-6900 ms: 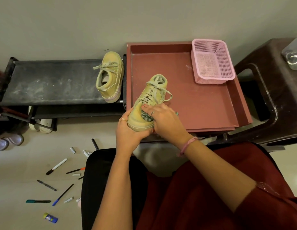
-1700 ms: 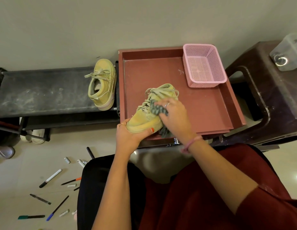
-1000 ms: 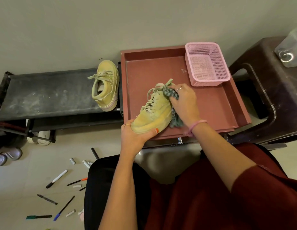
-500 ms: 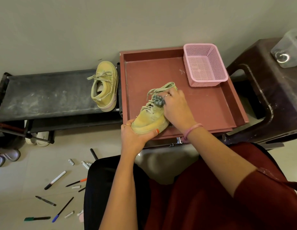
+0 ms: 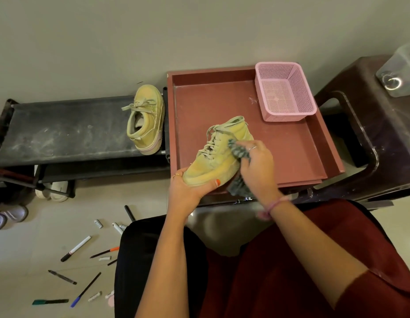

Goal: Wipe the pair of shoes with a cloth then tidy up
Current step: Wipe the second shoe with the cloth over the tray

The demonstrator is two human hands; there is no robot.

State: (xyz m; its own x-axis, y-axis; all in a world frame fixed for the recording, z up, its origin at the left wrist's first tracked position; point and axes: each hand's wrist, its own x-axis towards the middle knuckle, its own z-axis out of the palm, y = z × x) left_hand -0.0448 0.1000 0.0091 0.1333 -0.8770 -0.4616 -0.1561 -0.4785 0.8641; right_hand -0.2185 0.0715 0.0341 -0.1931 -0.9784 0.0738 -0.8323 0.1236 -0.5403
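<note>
Left hand (image 5: 188, 193) grips the toe of a yellow shoe (image 5: 216, 157), thumb curled over the front edge, fingers closed around it from beneath. The shoe is tilted, heel pointing away, held over the near edge of a red tray (image 5: 291, 143).

Right hand (image 5: 258, 167) holds a grey patterned cloth (image 5: 239, 152), fingers curled around it, pressing it against the right side of the shoe near the laces. A loose end of the cloth hangs below the hand.

Second yellow shoe (image 5: 145, 121) sits upright on a black shoe rack (image 5: 62, 131), just beside the tray's left wall, toe toward the wall.

Pink mesh basket (image 5: 284, 92) stands in the tray's far right corner. Dark brown stool (image 5: 369, 138) to the right of the tray. Pens and markers (image 5: 75, 247) lie scattered on the floor, lower left.
</note>
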